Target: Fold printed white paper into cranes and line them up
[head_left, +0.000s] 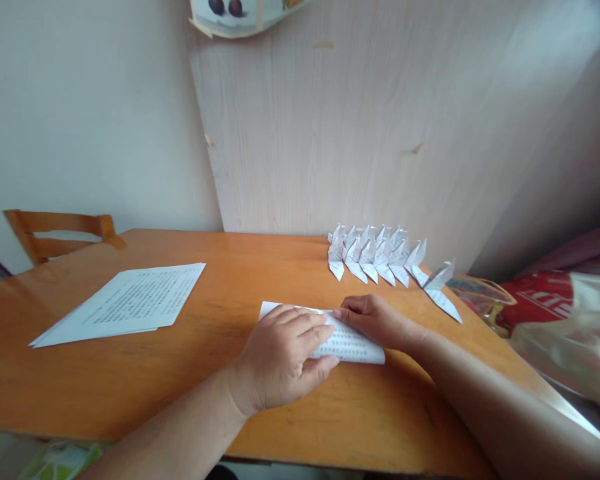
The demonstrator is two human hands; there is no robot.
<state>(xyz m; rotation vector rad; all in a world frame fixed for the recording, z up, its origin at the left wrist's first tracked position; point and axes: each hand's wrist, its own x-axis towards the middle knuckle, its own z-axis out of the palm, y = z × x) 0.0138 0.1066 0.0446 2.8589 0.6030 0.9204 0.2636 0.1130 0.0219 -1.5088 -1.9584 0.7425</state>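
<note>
A folded sheet of printed paper (347, 345) lies on the wooden table (180, 373) in front of me. My left hand (283, 357) rests flat on its left part, fingers stretched out across it. My right hand (375, 321) presses on the paper's upper edge with its fingers curled and together. Behind the hands, a row of several folded paper cranes (380, 257) stands on the table near the wall.
A stack of printed sheets (130, 303) lies at the table's left. A wooden chair (55, 233) stands behind the far left corner. A clear plastic bag with red contents (555, 317) sits off the table's right edge. A pale wood panel (355, 120) rises behind.
</note>
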